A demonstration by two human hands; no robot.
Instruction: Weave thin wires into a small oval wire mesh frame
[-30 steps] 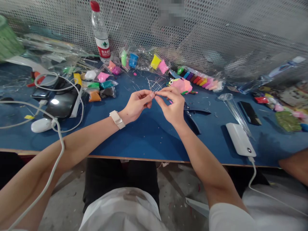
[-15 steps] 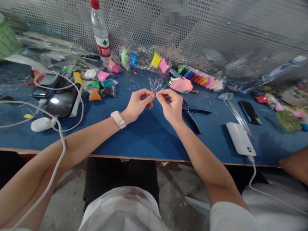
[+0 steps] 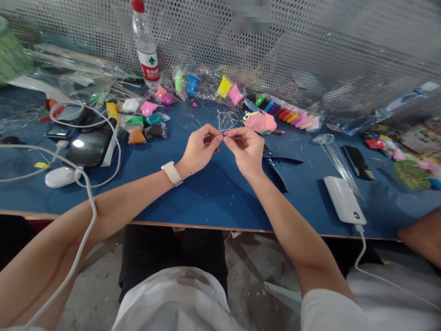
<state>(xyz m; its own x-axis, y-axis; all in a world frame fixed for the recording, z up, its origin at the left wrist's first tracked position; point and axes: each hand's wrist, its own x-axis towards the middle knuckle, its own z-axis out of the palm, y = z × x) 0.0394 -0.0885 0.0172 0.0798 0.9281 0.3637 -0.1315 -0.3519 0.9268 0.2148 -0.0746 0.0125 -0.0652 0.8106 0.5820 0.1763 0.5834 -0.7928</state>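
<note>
My left hand (image 3: 201, 149) and my right hand (image 3: 246, 149) meet over the blue table (image 3: 206, 193), fingertips almost touching. Both pinch a thin bent wire frame (image 3: 225, 120) that sticks up and away from the fingers. A pale watch band wraps my left wrist. Just beyond the wire lies a pink clay figure (image 3: 262, 122). Black pliers (image 3: 275, 161) rest on the table right of my right hand.
Small bags of coloured clay (image 3: 148, 120) and a strip of coloured clay sticks (image 3: 289, 116) line the back. A water bottle (image 3: 146, 46) stands against the perforated screen. Phones and white cables (image 3: 86, 142) lie left; a white power bank (image 3: 344, 200) lies right. Another person's arm (image 3: 420, 236) shows at the right edge.
Both hands stayed pinched together and shifted slightly; the wire frame between them has turned a little in the fingers.
</note>
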